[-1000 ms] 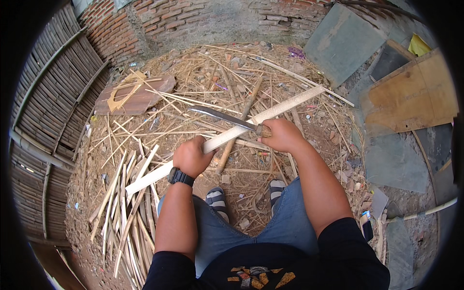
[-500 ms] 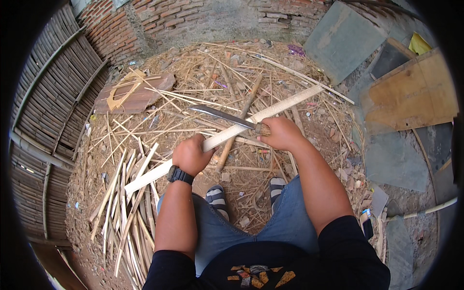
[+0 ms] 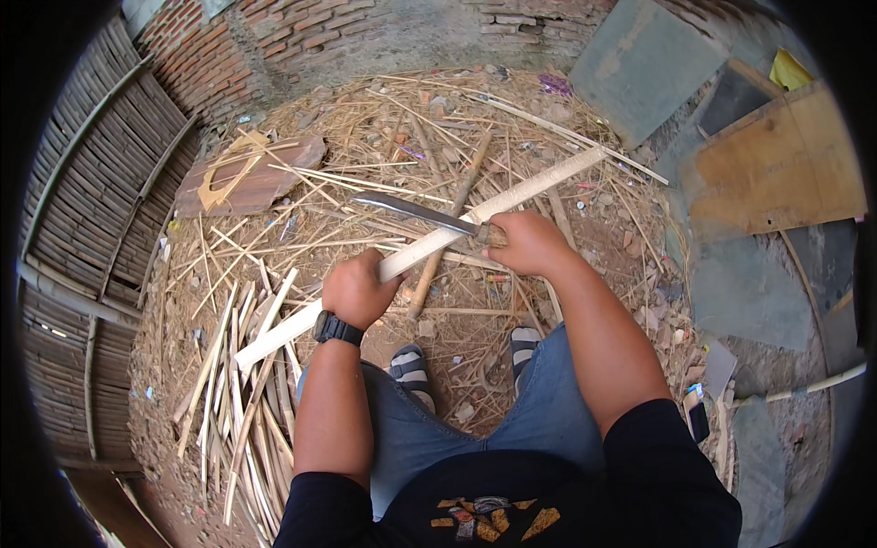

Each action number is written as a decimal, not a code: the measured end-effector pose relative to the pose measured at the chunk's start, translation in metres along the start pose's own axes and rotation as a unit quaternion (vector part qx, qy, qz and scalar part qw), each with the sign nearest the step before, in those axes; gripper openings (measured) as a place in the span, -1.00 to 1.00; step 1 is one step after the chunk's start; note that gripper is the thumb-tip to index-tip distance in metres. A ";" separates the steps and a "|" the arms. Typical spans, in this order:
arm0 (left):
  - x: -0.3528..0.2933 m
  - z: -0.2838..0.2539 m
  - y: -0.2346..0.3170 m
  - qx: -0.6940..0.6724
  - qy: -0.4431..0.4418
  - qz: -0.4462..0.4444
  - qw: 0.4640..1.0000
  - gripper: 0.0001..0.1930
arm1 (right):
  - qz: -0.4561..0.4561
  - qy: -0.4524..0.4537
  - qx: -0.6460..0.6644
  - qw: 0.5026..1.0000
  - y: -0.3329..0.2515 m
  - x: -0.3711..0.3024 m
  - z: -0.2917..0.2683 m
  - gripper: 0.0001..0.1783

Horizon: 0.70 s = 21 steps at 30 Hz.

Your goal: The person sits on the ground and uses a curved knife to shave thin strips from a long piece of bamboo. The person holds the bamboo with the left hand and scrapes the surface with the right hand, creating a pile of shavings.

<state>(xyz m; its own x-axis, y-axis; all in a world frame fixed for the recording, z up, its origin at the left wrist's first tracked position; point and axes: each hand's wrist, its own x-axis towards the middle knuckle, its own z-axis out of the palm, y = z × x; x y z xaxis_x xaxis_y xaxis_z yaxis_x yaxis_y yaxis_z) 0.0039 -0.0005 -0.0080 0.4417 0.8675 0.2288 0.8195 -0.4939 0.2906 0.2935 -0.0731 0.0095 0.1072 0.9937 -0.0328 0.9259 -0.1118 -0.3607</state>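
My left hand (image 3: 358, 290) is clamped mid-length on the stiff, light bamboo slat (image 3: 429, 247), my right hand (image 3: 528, 242) closed around the knife (image 3: 416, 212).

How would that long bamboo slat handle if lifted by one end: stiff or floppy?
Probably fairly stiff: the slat spans straight past the left hand with no visible sag. Likely light, since it is thin and flat. Unlikely to roll; the knife in the right hand rests across it.

Outdoor bamboo-working yard: brick wall (image 3: 301, 36), woven bamboo fence (image 3: 82, 210), split strips (image 3: 242, 411) on littered dirt
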 end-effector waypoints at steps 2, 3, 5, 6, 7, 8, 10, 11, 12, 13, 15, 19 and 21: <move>0.000 -0.001 0.000 0.000 -0.001 -0.002 1.000 -0.55 | 0.000 -0.006 -0.001 1.000 -0.002 0.000 -0.002 -0.40; 0.000 0.000 0.000 0.000 -0.002 -0.002 1.000 -0.56 | 0.001 -0.008 -0.002 1.000 -0.002 0.000 -0.002 -0.40; 0.000 -0.001 0.000 0.001 -0.005 -0.003 1.000 -0.56 | 0.004 -0.008 -0.005 1.000 -0.002 0.000 -0.001 -0.39; 0.001 0.000 0.000 0.000 -0.007 -0.004 1.000 -0.56 | 0.005 -0.007 -0.007 1.000 -0.002 0.000 0.000 -0.39; 0.001 0.000 -0.001 0.000 -0.009 -0.005 1.000 -0.56 | 0.008 -0.007 -0.005 1.000 -0.002 0.000 0.000 -0.39; 0.001 0.000 0.000 0.002 -0.008 -0.005 1.000 -0.56 | 0.010 -0.007 -0.003 1.000 -0.003 -0.001 0.000 -0.39; 0.001 0.000 0.000 0.007 -0.007 -0.006 1.000 -0.56 | 0.013 -0.008 -0.002 1.000 -0.004 -0.001 0.000 -0.39; 0.001 0.000 0.000 0.006 -0.006 -0.004 1.000 -0.56 | 0.013 -0.008 -0.003 1.000 -0.003 0.000 0.001 -0.39; 0.001 0.001 -0.001 0.006 -0.005 -0.002 1.000 -0.56 | 0.013 -0.009 -0.003 1.000 -0.002 0.000 0.001 -0.39; 0.001 0.001 -0.001 0.006 -0.003 0.000 1.000 -0.56 | 0.013 -0.008 0.003 1.000 -0.001 0.001 0.002 -0.39; 0.001 0.000 0.000 0.008 -0.006 0.000 1.000 -0.56 | 0.011 -0.007 0.015 1.000 -0.001 0.001 0.003 -0.38; 0.001 0.000 -0.001 0.011 -0.007 0.002 1.000 -0.56 | 0.012 -0.026 -0.001 1.000 -0.005 -0.001 -0.002 -0.39; 0.001 0.000 0.000 0.001 -0.009 0.002 1.000 -0.57 | 0.013 -0.026 0.010 1.000 -0.003 0.001 0.001 -0.39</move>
<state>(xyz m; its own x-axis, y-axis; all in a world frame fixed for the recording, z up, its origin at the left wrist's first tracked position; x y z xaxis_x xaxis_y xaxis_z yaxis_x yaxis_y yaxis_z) 0.0041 0.0003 -0.0074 0.4517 0.8661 0.2141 0.8178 -0.4979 0.2886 0.2900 -0.0714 0.0096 0.1115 0.9896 -0.0910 0.9155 -0.1379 -0.3780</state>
